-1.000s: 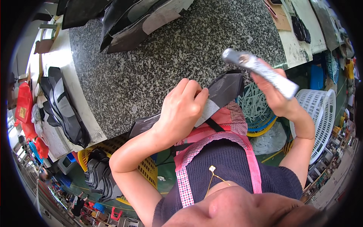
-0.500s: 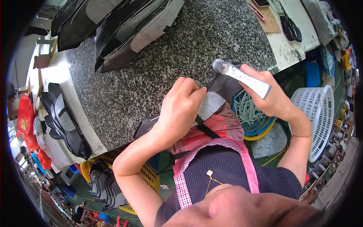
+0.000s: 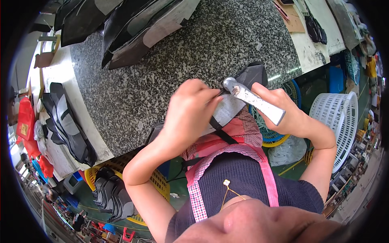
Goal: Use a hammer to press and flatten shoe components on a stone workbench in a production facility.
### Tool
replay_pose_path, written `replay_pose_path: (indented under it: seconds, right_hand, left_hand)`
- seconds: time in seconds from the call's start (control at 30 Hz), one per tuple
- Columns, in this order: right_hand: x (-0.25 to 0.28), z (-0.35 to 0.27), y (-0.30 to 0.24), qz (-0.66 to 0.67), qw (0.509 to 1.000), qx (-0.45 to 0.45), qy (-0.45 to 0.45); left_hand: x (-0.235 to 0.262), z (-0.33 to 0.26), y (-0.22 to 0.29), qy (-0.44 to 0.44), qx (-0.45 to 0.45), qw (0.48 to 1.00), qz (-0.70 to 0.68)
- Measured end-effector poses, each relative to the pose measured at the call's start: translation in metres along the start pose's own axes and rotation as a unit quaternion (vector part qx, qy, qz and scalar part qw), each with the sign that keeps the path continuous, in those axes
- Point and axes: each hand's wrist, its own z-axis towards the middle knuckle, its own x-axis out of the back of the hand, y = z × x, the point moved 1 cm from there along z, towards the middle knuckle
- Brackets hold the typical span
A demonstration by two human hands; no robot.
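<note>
A black sheet-like piece with a grey patch (image 3: 230,108) lies at the table's near edge, partly over my apron. Its black end (image 3: 253,76) rises to the right. My left hand (image 3: 191,111) is closed, with thumb and fingers pinching the fold of the piece; part of the piece is hidden beneath the hand. In my right hand (image 3: 281,106) is a metal hammer (image 3: 259,103), gripped with the fingers wrapped round it. The hammer's rounded face is low over the fold, right beside my left fingertips; I cannot tell whether it touches.
More black pieces (image 3: 150,32) are stacked on the speckled stone tabletop (image 3: 133,105), and others (image 3: 67,125) lie on its left side. A yellow basket (image 3: 160,184) with pieces stands below left. At right are a white basket (image 3: 334,121) and a phone-like object near gloves (image 3: 314,28).
The hammer and my right hand have come down and slightly left, closer to my left fingertips. The black end of the piece now shows more behind the hammer.
</note>
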Motion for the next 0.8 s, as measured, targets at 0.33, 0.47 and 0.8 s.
replay_pose_path:
  seconds: [0.33, 0.47, 0.8]
  right_hand:
    - [0.006, -0.006, -0.003, -0.053, 0.981, 0.129, 0.138]
    - [-0.004, 0.001, 0.009, -0.022, 0.997, 0.069, -0.001]
    - [-0.016, 0.005, 0.001, 0.028, 0.999, 0.035, -0.014]
  left_hand:
    - [0.004, -0.029, -0.005, 0.002, -0.074, 0.994, 0.080]
    - [0.001, -0.027, -0.004, 0.008, -0.107, 0.988, 0.112]
    - [0.009, -0.023, -0.012, 0.021, 0.023, 0.999, 0.045]
